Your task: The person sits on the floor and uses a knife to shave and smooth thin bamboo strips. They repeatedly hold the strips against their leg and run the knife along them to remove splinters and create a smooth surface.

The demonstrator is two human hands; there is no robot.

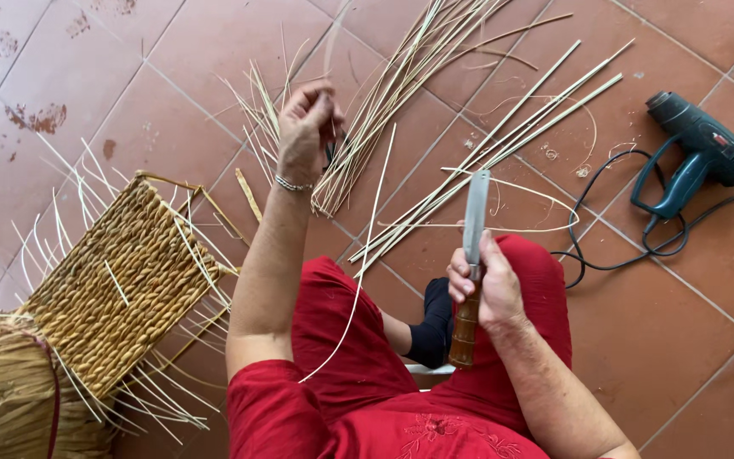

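basket (121, 285) on the floor at left is part woven with stakes sticking out unwoven, left hand (306, 127) pinches a strip (358, 263) trailing over the lap, right hand (482, 289) fists a knife (471, 255) upright, loose canes (435, 119) uncut.

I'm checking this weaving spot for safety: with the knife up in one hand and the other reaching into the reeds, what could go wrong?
The right hand holds the knife blade-up, close to the left hand and its forearm; a slip might cut. The heat gun's cord loops on the tiled floor beside the knee and could snag a foot. Loose reed strips could slide underfoot.
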